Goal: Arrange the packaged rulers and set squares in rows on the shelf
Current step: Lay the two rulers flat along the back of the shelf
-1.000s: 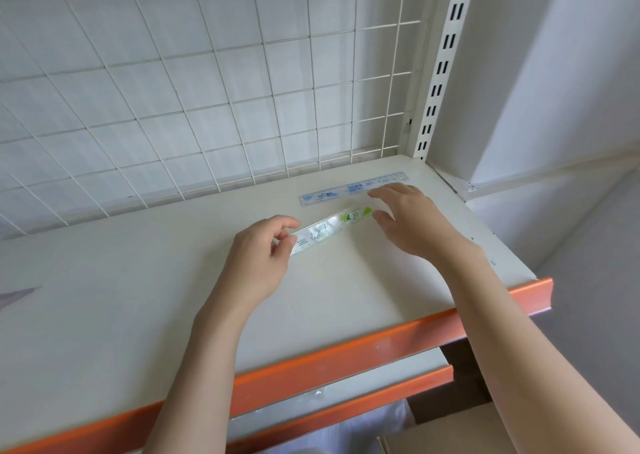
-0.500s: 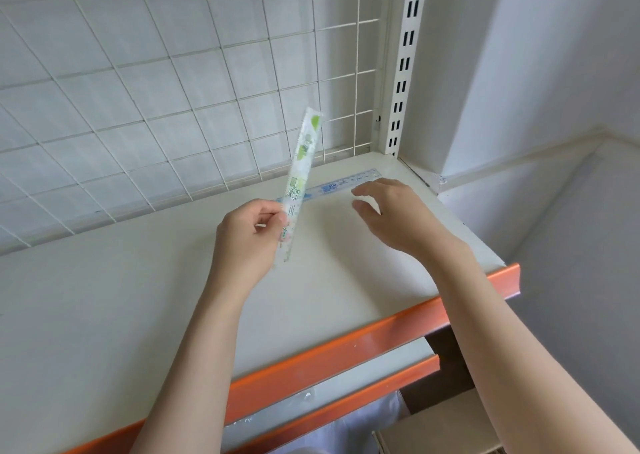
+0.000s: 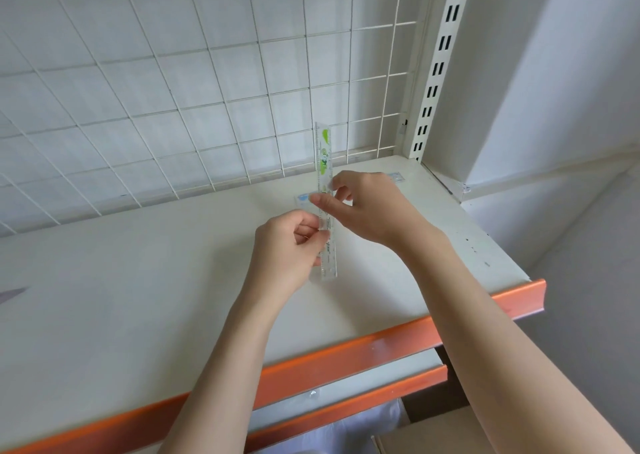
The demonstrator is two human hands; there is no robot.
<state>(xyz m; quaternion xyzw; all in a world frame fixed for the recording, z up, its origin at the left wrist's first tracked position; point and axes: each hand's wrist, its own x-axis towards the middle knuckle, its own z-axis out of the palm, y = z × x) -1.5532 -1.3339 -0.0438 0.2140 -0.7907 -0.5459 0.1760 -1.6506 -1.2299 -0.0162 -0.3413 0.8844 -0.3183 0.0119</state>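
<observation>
Head view, looking forward and down at a cream shelf (image 3: 138, 280) with an orange front lip. A green-printed packaged ruler (image 3: 325, 162) is held above the shelf near its right end. Its long axis runs almost straight up the frame, from a lower end near the shelf's middle depth to an upper end with the green printing that overlaps the white wire grid panel (image 3: 173, 90) at the back.

The left hand (image 3: 287, 245) pinches the lower half of this ruler between thumb and curled fingers, gripping its left edge. The right hand (image 3: 367, 207) pinches the same ruler a little higher, thumb on the near face and fingers curled behind it. Both hands thus grip the one ruler, and the two are near each other without clearly touching.

A second, blue-printed packaged ruler (image 3: 303, 198) lies flat on the shelf at the back, just in front of the grid panel. Its long axis runs left to right, roughly crosswise to the held ruler. The right hand hides most of it; only its two ends show.

A slotted white upright (image 3: 437, 69) stands at the shelf's rear right corner. A lower shelf edge, also orange, shows beneath.
</observation>
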